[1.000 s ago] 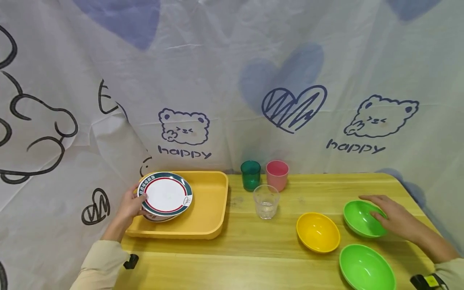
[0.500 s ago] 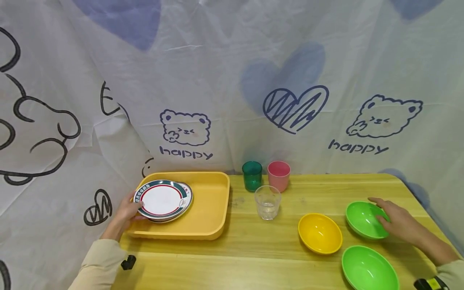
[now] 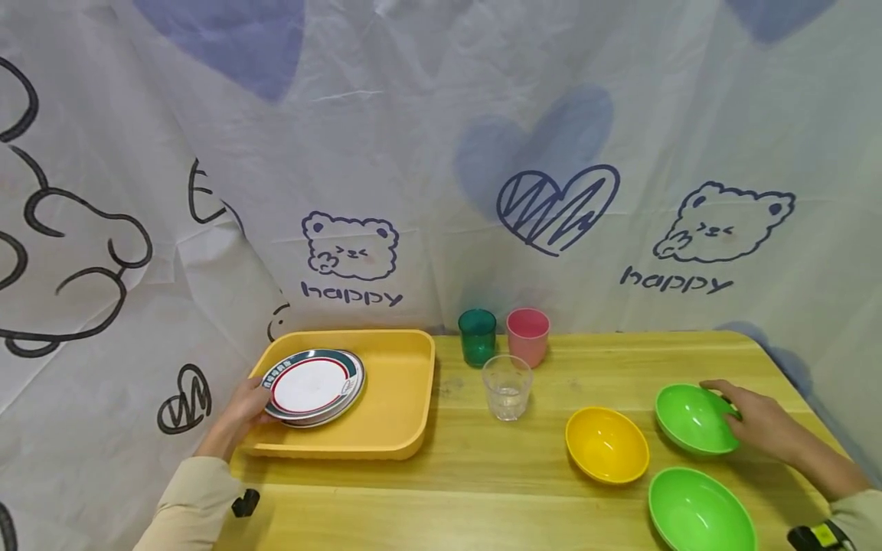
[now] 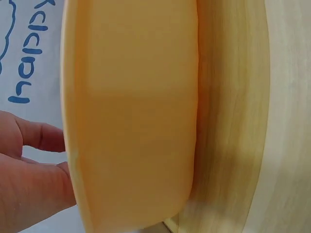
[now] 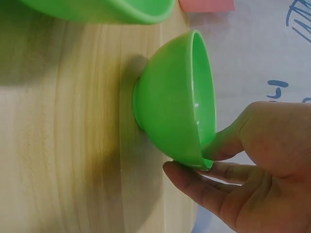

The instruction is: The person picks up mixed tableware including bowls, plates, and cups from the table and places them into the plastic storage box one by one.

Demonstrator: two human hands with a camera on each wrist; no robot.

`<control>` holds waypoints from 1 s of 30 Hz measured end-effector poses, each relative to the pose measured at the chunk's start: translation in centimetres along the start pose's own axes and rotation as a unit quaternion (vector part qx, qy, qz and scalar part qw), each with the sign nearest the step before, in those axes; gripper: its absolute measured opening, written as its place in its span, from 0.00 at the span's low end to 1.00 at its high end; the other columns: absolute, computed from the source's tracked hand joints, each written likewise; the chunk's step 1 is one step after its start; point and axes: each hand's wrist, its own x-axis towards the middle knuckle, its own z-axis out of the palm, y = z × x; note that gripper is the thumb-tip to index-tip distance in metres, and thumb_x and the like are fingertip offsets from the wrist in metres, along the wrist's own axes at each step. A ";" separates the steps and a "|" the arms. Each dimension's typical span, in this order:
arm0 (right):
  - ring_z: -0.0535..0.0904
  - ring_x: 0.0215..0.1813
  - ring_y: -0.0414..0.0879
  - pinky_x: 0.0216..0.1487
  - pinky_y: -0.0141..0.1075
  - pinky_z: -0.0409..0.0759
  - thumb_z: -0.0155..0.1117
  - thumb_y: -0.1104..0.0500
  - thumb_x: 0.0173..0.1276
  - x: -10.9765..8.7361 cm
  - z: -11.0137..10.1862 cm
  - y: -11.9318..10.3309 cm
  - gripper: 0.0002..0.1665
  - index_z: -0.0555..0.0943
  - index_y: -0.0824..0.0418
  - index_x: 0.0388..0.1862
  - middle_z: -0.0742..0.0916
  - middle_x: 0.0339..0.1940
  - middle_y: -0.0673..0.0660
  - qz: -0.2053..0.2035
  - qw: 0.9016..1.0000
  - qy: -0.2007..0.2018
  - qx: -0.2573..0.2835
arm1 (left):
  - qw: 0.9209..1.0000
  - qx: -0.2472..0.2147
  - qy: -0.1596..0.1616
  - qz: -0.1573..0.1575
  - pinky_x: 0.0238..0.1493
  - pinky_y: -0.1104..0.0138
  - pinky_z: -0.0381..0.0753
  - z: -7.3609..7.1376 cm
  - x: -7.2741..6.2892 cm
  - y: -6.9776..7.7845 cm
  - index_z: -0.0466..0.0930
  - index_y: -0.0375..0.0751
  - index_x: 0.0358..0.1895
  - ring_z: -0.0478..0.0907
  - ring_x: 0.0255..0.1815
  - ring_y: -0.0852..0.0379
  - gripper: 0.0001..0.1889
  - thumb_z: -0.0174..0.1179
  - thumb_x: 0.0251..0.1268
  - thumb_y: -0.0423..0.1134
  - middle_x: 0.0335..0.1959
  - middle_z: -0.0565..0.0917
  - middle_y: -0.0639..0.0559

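In the head view, a white plate with a dark green rim and red ring (image 3: pixel 310 385) lies over another plate (image 3: pixel 357 389) inside the yellow tray (image 3: pixel 396 383). My left hand (image 3: pixel 243 405) pinches the top plate at its left edge. In the left wrist view the tray wall (image 4: pixel 136 111) hides the fingertips of my left hand (image 4: pixel 31 170). At the right, my right hand (image 3: pixel 761 421) grips a green bowl (image 3: pixel 692 417) by its rim. The right wrist view shows the thumb inside this bowl (image 5: pixel 172 102) and the fingers outside.
A yellow bowl (image 3: pixel 606 445) and a second green bowl (image 3: pixel 701 511) stand near the held bowl. Mid-table is a clear cup (image 3: pixel 507 389), with a teal cup (image 3: pixel 478 338) and a pink cup (image 3: pixel 527 338) behind it. A printed cloth (image 3: pixel 441 191) hangs along the table's back edge.
My left hand has lowered the top plate into the tray, onto the other plate and slightly left. My right hand's thumb and fingers have closed in on the green bowl's rim.
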 end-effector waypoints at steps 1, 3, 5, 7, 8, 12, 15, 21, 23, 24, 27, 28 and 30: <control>0.82 0.44 0.72 0.29 0.41 0.75 0.59 0.78 0.61 0.0 0.0 0.1 0.29 0.69 0.78 0.63 0.81 0.48 0.83 0.000 1.000 0.000 0.002 | 1.000 0.010 0.004 -0.003 0.33 0.65 0.88 0.1 0.0 0.0 0.56 0.09 0.65 0.81 0.28 0.58 0.24 0.36 0.69 0.24 0.39 0.77 0.33; 0.83 0.42 0.68 0.28 0.40 0.74 0.58 0.78 0.61 -0.2 0.1 0.2 0.30 0.69 0.77 0.64 0.82 0.47 0.82 0.001 1.000 -0.003 0.010 | 0.999 0.028 0.015 -0.012 0.31 0.67 0.87 0.3 0.0 0.0 0.60 0.10 0.57 0.79 0.27 0.58 0.20 0.38 0.67 0.25 0.35 0.77 0.37; 0.83 0.38 0.61 0.27 0.38 0.74 0.56 0.77 0.62 -0.3 0.2 0.2 0.31 0.67 0.76 0.66 0.82 0.46 0.81 0.008 1.000 -0.010 0.026 | 0.998 0.048 0.025 -0.019 0.27 0.69 0.84 0.4 0.0 0.0 0.64 0.15 0.51 0.77 0.24 0.58 0.15 0.40 0.68 0.26 0.30 0.75 0.41; 0.82 0.36 0.56 0.27 0.37 0.75 0.55 0.77 0.63 -0.4 0.3 0.3 0.32 0.65 0.75 0.68 0.82 0.46 0.80 0.017 0.999 -0.018 0.045 | 0.998 0.058 0.030 -0.022 0.25 0.70 0.81 0.6 -0.1 0.1 0.66 0.17 0.48 0.75 0.22 0.59 0.13 0.42 0.69 0.28 0.27 0.75 0.44; 0.81 0.35 0.54 0.27 0.37 0.75 0.54 0.76 0.64 -0.5 0.4 0.3 0.32 0.64 0.75 0.69 0.82 0.46 0.80 0.022 0.998 -0.022 0.053 | 0.997 0.064 0.031 -0.023 0.24 0.71 0.80 0.7 -0.1 0.0 0.66 0.17 0.48 0.75 0.21 0.59 0.13 0.42 0.70 0.29 0.26 0.75 0.46; 0.81 0.37 0.56 0.29 0.39 0.76 0.53 0.76 0.64 -0.8 0.4 0.4 0.34 0.62 0.74 0.70 0.82 0.45 0.77 0.034 0.996 -0.024 0.077 | 0.997 0.070 0.031 -0.030 0.25 0.71 0.80 0.9 0.1 0.0 0.67 0.13 0.52 0.76 0.22 0.60 0.18 0.43 0.74 0.31 0.25 0.77 0.46; 0.82 0.40 0.60 0.30 0.40 0.77 0.52 0.77 0.63 -0.9 0.3 0.4 0.35 0.62 0.75 0.71 0.82 0.45 0.77 0.039 0.995 -0.024 0.087 | 0.997 0.064 0.026 -0.035 0.28 0.70 0.84 1.0 0.2 0.0 0.66 0.11 0.52 0.78 0.23 0.60 0.19 0.43 0.74 0.31 0.27 0.78 0.44; 0.82 0.46 0.67 0.31 0.39 0.77 0.53 0.78 0.61 -0.9 -0.2 0.5 0.36 0.63 0.75 0.71 0.82 0.48 0.78 0.043 0.995 -0.020 0.092 | 0.997 0.068 0.015 -0.029 0.29 0.65 0.87 1.2 0.1 0.2 0.70 0.12 0.46 0.79 0.22 0.59 0.16 0.44 0.70 0.30 0.25 0.80 0.44; 0.82 0.48 0.69 0.31 0.39 0.77 0.53 0.78 0.61 -0.9 -0.4 0.6 0.36 0.64 0.75 0.71 0.82 0.49 0.78 0.043 0.995 -0.014 0.093 | 0.996 0.082 0.009 -0.034 0.32 0.62 0.89 1.1 0.1 0.1 0.71 0.12 0.48 0.79 0.24 0.58 0.17 0.45 0.71 0.31 0.27 0.80 0.44; 0.81 0.49 0.70 0.32 0.40 0.77 0.53 0.78 0.62 -0.9 -0.5 0.6 0.36 0.64 0.75 0.71 0.82 0.50 0.79 0.043 0.995 -0.012 0.094 | 0.995 0.090 0.006 -0.040 0.34 0.61 0.89 1.1 0.1 0.1 0.71 0.13 0.49 0.80 0.25 0.57 0.18 0.45 0.73 0.31 0.28 0.80 0.44; 0.80 0.52 0.73 0.33 0.40 0.80 0.52 0.78 0.64 -1.2 -0.8 0.5 0.34 0.64 0.76 0.71 0.80 0.53 0.81 0.044 0.994 -0.005 0.101 | 0.992 0.119 -0.004 -0.053 0.41 0.57 0.89 1.0 0.1 0.1 0.70 0.13 0.54 0.80 0.31 0.53 0.20 0.45 0.76 0.34 0.32 0.80 0.42; 0.80 0.52 0.74 0.33 0.40 0.80 0.52 0.78 0.64 -1.4 -0.9 0.5 0.34 0.64 0.76 0.71 0.80 0.54 0.82 0.047 0.994 0.000 0.102 | 0.991 0.124 -0.007 -0.056 0.44 0.56 0.89 1.0 0.0 0.1 0.69 0.14 0.57 0.80 0.35 0.51 0.21 0.45 0.77 0.34 0.35 0.80 0.40; 0.79 0.53 0.76 0.33 0.40 0.80 0.53 0.77 0.64 -1.7 -0.9 0.5 0.33 0.65 0.76 0.71 0.79 0.55 0.83 0.052 0.993 0.010 0.104 | 0.990 0.134 -0.012 -0.050 0.49 0.52 0.87 0.9 -0.1 0.1 0.64 0.12 0.63 0.79 0.44 0.43 0.25 0.44 0.77 0.36 0.45 0.78 0.31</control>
